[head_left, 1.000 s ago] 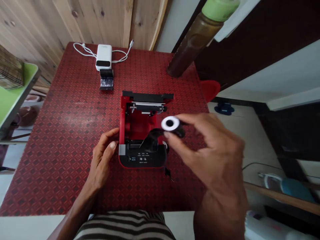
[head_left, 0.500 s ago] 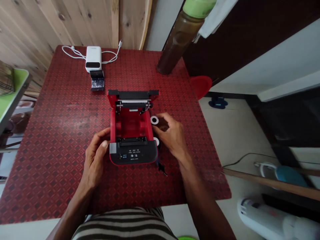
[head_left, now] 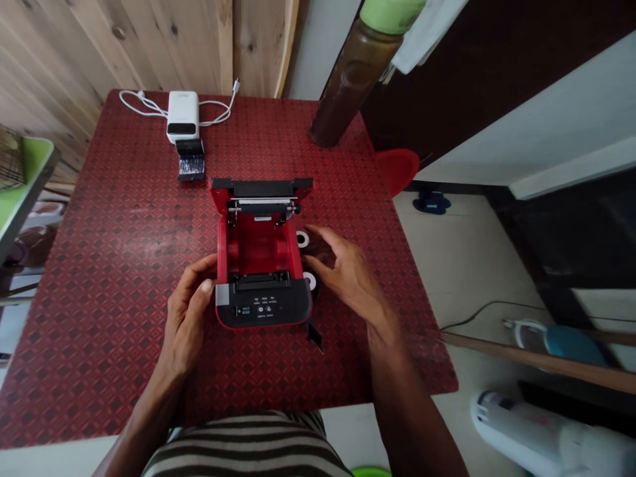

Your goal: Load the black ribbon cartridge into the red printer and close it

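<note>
A red and black label printer [head_left: 262,306] stands on the table with its lid [head_left: 262,189] raised, showing a red inner bay and a roller. My left hand [head_left: 187,311] holds the printer's left side, thumb at the front corner. My right hand [head_left: 350,268] is at the right side, fingers apart and slightly curved, close to a white ring with a dark centre [head_left: 303,239]. A second white ring [head_left: 309,281] lies nearer the front, partly behind the printer. From below the printer's right corner a dark strip [head_left: 315,336] sticks out.
On the red patterned table [head_left: 134,311], a white power bank-like device [head_left: 183,116] with a white cable lies at the back left. A black folded piece [head_left: 191,160] is before it. A tall brown bottle [head_left: 350,83] with a green lid stands at the back right.
My right hand's fingers have spread and drawn slightly away from the rear white ring. The dark strip by the front corner has shifted a little. My left hand stays on the printer.
</note>
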A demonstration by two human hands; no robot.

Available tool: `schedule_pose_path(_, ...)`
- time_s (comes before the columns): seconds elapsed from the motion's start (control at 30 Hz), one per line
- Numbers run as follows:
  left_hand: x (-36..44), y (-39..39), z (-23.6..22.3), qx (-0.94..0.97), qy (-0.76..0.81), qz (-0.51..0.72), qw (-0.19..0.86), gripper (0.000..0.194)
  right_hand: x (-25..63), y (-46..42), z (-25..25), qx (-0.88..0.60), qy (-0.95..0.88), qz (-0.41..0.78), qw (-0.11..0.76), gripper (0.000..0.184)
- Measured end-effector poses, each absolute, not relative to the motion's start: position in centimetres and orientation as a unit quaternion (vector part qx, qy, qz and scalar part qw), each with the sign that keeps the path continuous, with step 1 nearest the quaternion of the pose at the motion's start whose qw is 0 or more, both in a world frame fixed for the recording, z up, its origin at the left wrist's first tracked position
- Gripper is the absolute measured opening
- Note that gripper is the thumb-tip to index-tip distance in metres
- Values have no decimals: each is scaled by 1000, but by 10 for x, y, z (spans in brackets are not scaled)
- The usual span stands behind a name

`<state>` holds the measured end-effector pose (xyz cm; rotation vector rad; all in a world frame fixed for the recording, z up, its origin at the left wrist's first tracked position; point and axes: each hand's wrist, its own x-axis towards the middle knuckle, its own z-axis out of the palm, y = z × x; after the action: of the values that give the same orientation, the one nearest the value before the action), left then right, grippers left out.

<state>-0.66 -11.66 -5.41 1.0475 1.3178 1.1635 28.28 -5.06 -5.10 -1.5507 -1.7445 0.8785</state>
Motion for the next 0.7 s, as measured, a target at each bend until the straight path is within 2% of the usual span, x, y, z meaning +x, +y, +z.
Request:
schedule_pose_path(0.1, -7, -116, -54, 439, 551, 487, 516, 46, 295, -62, -51, -600, -643, 344, 330, 44)
schedule_pose_path(0.23, -5, -116, -54, 438, 555, 484, 516, 47, 306, -86, -47, -617, -660, 307, 299, 24)
schedule_pose_path(0.3, -5, -115, -54, 432, 555, 485, 520, 46, 303, -97, -46, -606, -667, 326, 285, 27)
schedule_pose_path(0.4, -4, -115, -54, 425, 555, 488, 523, 45, 288, -105, -50, -583, -661, 355, 312, 37)
schedule_pose_path(0.57, -5, -115, -53, 436, 564, 477, 515, 48, 277, -105, -59, -582, -651, 348, 341, 23)
schedule_pose_path(0.7, -6, -114, -50, 441, 569, 470, 511, 48, 298, -116, -23, -607, -658, 308, 322, 31)
